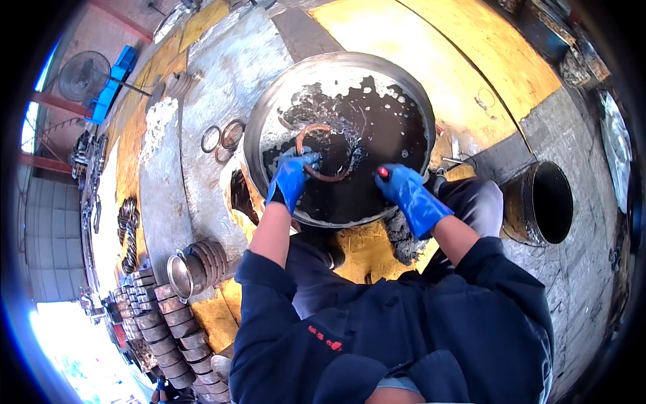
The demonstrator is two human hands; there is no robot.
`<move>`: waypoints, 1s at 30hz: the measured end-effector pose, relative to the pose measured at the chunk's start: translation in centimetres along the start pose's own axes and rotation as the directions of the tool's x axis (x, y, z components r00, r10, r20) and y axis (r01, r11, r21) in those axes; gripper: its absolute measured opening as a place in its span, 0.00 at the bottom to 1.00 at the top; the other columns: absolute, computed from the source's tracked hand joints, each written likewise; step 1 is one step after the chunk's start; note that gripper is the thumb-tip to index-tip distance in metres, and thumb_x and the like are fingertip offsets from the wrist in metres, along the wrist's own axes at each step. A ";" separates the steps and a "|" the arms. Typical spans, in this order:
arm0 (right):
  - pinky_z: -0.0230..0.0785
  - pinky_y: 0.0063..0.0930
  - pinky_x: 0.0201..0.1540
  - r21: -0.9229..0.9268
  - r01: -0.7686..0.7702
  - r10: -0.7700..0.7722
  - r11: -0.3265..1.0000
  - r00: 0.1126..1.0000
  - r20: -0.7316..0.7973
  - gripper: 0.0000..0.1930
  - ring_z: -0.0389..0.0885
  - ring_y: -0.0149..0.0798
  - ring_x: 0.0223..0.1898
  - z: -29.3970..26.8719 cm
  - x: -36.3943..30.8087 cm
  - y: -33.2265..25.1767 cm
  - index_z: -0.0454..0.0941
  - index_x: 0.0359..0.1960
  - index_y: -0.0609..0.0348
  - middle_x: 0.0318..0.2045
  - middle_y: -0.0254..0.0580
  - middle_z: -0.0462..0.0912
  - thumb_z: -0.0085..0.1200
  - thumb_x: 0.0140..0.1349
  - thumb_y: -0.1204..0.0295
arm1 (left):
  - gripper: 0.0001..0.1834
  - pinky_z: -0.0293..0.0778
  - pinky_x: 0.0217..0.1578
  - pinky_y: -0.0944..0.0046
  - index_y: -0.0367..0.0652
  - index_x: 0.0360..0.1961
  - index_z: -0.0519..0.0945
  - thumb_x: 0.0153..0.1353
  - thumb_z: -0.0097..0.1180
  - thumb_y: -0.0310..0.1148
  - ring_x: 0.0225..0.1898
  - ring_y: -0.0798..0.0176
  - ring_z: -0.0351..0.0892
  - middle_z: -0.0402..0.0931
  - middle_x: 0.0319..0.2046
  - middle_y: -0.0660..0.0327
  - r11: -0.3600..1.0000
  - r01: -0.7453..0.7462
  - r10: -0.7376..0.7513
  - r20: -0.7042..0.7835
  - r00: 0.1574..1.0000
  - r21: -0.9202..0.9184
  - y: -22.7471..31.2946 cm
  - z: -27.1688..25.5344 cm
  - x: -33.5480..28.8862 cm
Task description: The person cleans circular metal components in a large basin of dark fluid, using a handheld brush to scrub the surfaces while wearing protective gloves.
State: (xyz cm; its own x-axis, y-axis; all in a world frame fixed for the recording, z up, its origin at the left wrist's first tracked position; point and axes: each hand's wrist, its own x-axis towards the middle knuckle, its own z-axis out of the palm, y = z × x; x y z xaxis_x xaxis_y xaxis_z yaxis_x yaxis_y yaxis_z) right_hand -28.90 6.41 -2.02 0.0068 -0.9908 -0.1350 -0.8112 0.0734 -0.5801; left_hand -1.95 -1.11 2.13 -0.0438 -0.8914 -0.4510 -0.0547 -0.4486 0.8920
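A wide round metal basin (252,145) of dark liquid (393,128) with pale foam stands in front of me. My left hand (292,178), in a blue rubber glove, is closed on the near-left side of a rusty metal ring (300,139). The ring tilts over the liquid, and its right side is hard to separate from the wet surface. Over the basin's near-right part, my right hand (408,193), also gloved in blue, grips a red-ended handle (383,172). Whatever the handle carries cannot be made out.
Several loose rings (211,139) lie on the floor left of the basin. Nearer on that side are a row of metal rings (210,261) and stacked metal blocks (176,323). An open dark drum (538,203) stands at my right. A fan (85,75) is at far left.
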 end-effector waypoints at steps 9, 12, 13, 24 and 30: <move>0.75 0.25 0.51 0.791 0.173 -0.287 0.587 0.958 0.003 0.11 0.84 0.32 0.42 0.0 1.7 -8.9 0.81 0.45 0.58 0.41 0.40 0.86 0.55 0.64 0.68 | 0.16 0.75 0.47 0.68 0.36 0.50 0.79 0.59 0.55 0.21 0.42 0.66 0.80 0.82 0.42 0.60 0.991 -0.085 0.102 0.171 0.980 -0.107 -3.5 0.1 -4.9; 0.76 0.25 0.49 0.788 0.185 -0.306 0.587 0.952 0.004 0.10 0.84 0.31 0.42 1.5 2.5 -10.5 0.82 0.44 0.57 0.40 0.40 0.86 0.54 0.64 0.69 | 0.17 0.74 0.49 0.68 0.36 0.51 0.79 0.59 0.54 0.20 0.44 0.66 0.80 0.82 0.44 0.59 0.978 -0.171 0.189 0.160 0.969 -0.123 -4.3 -0.2 -4.9; 0.76 0.25 0.49 0.790 0.179 -0.327 0.587 0.944 0.029 0.10 0.84 0.31 0.41 1.7 3.2 -11.2 0.82 0.43 0.57 0.39 0.41 0.86 0.53 0.64 0.69 | 0.17 0.74 0.48 0.68 0.36 0.52 0.79 0.60 0.54 0.20 0.42 0.66 0.80 0.82 0.43 0.60 0.977 -0.187 0.204 0.196 0.959 -0.100 -4.5 -1.0 -5.1; 0.75 0.36 0.40 0.534 -0.404 0.413 0.743 0.904 0.110 0.17 0.84 0.42 0.33 4.8 9.8 -2.1 0.83 0.42 0.62 0.33 0.52 0.86 0.52 0.65 0.59 | 0.12 0.73 0.42 0.70 0.35 0.45 0.81 0.60 0.58 0.24 0.36 0.70 0.79 0.82 0.36 0.62 0.982 -0.167 0.177 0.123 0.976 -0.086 -3.4 0.7 -4.0; 0.74 0.30 0.34 0.768 0.019 0.160 0.640 0.974 -0.158 0.10 0.84 0.37 0.32 5.4 9.3 -0.1 0.82 0.39 0.60 0.31 0.43 0.86 0.54 0.62 0.69 | 0.14 0.73 0.42 0.70 0.34 0.48 0.80 0.60 0.58 0.25 0.37 0.69 0.79 0.82 0.37 0.62 0.989 -0.104 0.114 0.089 0.990 -0.110 -3.0 1.3 -2.7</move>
State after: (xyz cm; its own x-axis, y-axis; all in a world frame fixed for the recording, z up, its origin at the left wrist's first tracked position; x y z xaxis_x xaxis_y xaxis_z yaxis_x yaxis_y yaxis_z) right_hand -25.63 -2.19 -7.59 -0.2153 -0.9717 -0.0975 -0.0695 0.1149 -0.9909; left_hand -2.95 2.73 0.61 -0.1383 -0.9274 -0.3475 0.0599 -0.3581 0.9318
